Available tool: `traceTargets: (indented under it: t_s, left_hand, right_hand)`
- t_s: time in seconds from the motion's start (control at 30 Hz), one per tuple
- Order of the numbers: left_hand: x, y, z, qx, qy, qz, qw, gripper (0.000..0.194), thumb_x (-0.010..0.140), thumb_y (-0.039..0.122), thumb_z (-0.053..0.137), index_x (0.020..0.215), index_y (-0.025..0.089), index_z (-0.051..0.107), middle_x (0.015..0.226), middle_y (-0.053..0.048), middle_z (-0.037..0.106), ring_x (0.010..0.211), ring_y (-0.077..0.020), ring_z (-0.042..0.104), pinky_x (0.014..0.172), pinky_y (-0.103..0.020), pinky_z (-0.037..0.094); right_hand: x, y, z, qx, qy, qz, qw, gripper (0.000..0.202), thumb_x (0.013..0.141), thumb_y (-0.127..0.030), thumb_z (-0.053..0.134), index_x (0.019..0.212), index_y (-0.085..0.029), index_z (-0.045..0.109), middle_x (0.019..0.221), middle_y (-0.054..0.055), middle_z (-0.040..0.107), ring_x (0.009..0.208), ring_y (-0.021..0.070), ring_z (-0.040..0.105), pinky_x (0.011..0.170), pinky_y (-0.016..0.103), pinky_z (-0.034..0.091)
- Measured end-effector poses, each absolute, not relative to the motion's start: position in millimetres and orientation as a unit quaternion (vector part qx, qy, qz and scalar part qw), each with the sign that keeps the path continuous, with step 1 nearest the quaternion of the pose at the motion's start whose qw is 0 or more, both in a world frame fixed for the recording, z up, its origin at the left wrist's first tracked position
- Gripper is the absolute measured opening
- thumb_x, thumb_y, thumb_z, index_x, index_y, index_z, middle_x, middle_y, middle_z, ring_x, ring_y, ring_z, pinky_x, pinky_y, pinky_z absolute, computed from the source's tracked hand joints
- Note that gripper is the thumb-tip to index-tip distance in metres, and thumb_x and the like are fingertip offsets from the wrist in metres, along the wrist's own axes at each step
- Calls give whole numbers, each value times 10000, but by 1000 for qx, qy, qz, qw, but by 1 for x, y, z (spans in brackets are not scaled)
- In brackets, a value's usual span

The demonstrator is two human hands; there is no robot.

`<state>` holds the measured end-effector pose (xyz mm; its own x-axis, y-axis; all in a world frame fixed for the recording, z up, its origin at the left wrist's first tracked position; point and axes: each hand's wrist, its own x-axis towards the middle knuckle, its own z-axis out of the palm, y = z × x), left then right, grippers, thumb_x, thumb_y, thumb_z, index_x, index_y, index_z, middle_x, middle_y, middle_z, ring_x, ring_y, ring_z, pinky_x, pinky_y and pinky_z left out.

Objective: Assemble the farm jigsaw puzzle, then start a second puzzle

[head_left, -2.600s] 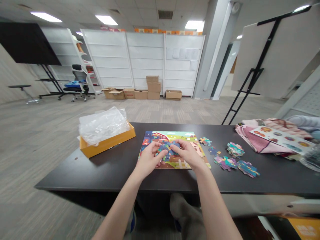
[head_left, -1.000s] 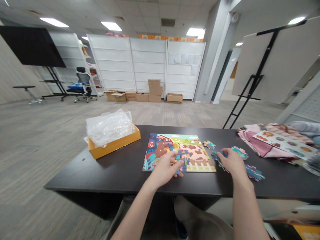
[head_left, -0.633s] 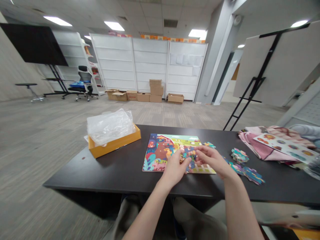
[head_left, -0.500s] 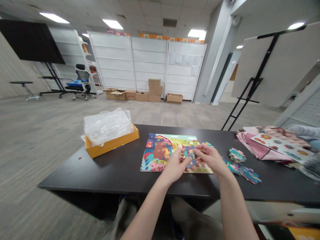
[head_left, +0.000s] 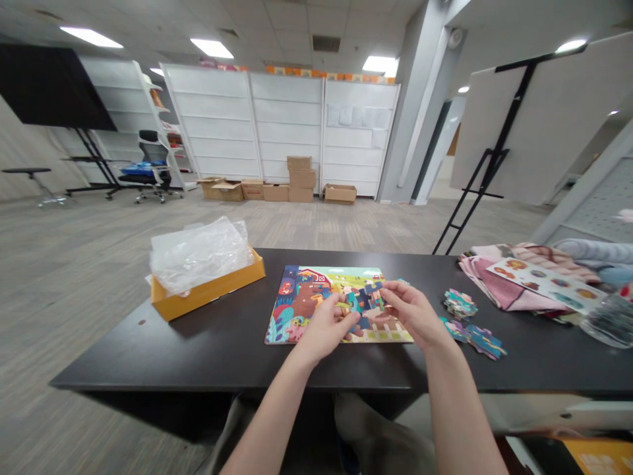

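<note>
A colourful farm-scene jigsaw board (head_left: 306,297) lies flat on the dark table before me. Over its middle, my left hand (head_left: 326,324) is closed, thumb and fingers pinching a jigsaw piece (head_left: 342,306) that is partly hidden. My right hand (head_left: 413,309) hovers at the board's right side, fingertips closed on a blue jigsaw piece (head_left: 374,288). Between the hands, blue and purple printed shapes show on the board; I cannot tell which are loose. A pile of jigsaw pieces (head_left: 459,303) sits right of my right hand, with more loose pieces (head_left: 482,340) nearer me.
On the table's left stands a yellow box (head_left: 212,290) with clear plastic wrapping (head_left: 202,254) in it. Pink cloth (head_left: 487,284) and a sticker sheet (head_left: 544,285) lie at the right, beside a clear plastic bag (head_left: 610,323). Cardboard boxes (head_left: 301,178) stand along the far shelves.
My hands have moved apart, the left one leftward, each with a piece in its fingers. The view has turned slightly right, so the whole scene sits further left.
</note>
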<state>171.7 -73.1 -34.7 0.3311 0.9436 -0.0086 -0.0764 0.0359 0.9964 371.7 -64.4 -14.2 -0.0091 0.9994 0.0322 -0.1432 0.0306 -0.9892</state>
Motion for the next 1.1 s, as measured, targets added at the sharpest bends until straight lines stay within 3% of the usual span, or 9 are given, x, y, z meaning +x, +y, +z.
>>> traceTargets:
  t_s: [0.2, 0.3, 0.4, 0.5, 0.6, 0.73, 0.93, 1.1]
  left_hand:
    - [170, -74, -34, 567, 387, 416, 596, 373, 803, 393, 753, 1034, 190, 542, 777, 0, 695, 647, -148, 708, 563, -215, 517]
    - [165, -74, -33, 572, 370, 411, 606, 460, 754, 258, 770, 1156, 183, 558, 823, 2, 689, 736, -154, 727, 654, -232, 539]
    - [159, -76, -30, 578, 376, 397, 606, 514, 746, 213, 740, 1225, 180, 556, 883, -5, 668, 751, -153, 728, 624, -222, 525]
    - [152, -78, -28, 595, 387, 378, 594, 495, 765, 236, 724, 1226, 182, 551, 825, 7, 647, 691, -149, 714, 538, -202, 489]
    - [145, -78, -26, 598, 394, 376, 588, 453, 739, 257, 774, 1132, 192, 556, 766, 22, 653, 673, -147, 707, 553, -202, 505]
    - [125, -72, -19, 561, 418, 428, 572, 393, 744, 427, 802, 955, 183, 576, 802, -14, 696, 694, -152, 706, 520, -182, 488]
    - [82, -59, -12, 474, 464, 575, 478, 466, 708, 499, 823, 995, 159, 685, 1006, -61, 738, 785, -145, 713, 627, -219, 559]
    - [71, -58, -16, 480, 492, 560, 462, 476, 668, 452, 861, 1002, 148, 712, 982, -97, 779, 813, -181, 732, 656, -254, 575]
  right_hand:
    - [360, -59, -20, -455, -537, 525, 478, 485, 670, -560, 855, 905, -190, 648, 780, 5, 689, 567, 103, 559, 543, 247, 494]
    - [366, -55, -22, -486, -527, 471, 514, 503, 667, -598, 828, 914, -200, 646, 765, 18, 701, 592, 140, 593, 546, 270, 498]
    - [384, -50, -30, -544, -512, 359, 559, 461, 714, -593, 757, 925, -198, 650, 804, 51, 730, 688, 191, 660, 618, 303, 525]
    - [404, -47, -41, -609, -538, 253, 525, 368, 792, -523, 636, 948, -191, 667, 797, 70, 748, 746, 227, 697, 709, 346, 536]
    - [416, -46, -50, -653, -594, 184, 432, 289, 830, -427, 546, 944, -212, 701, 799, 67, 766, 764, 243, 712, 731, 360, 527]
    - [415, -47, -52, -677, -631, 147, 349, 230, 837, -356, 550, 924, -239, 728, 870, 75, 789, 812, 258, 734, 738, 358, 521]
    - [417, -47, -56, -719, -622, 54, 305, 179, 857, -318, 580, 873, -254, 747, 895, 78, 794, 832, 275, 733, 734, 361, 507]
    - [416, -47, -52, -733, -610, 11, 301, 180, 836, -313, 595, 857, -223, 749, 943, 104, 780, 850, 281, 711, 776, 379, 509]
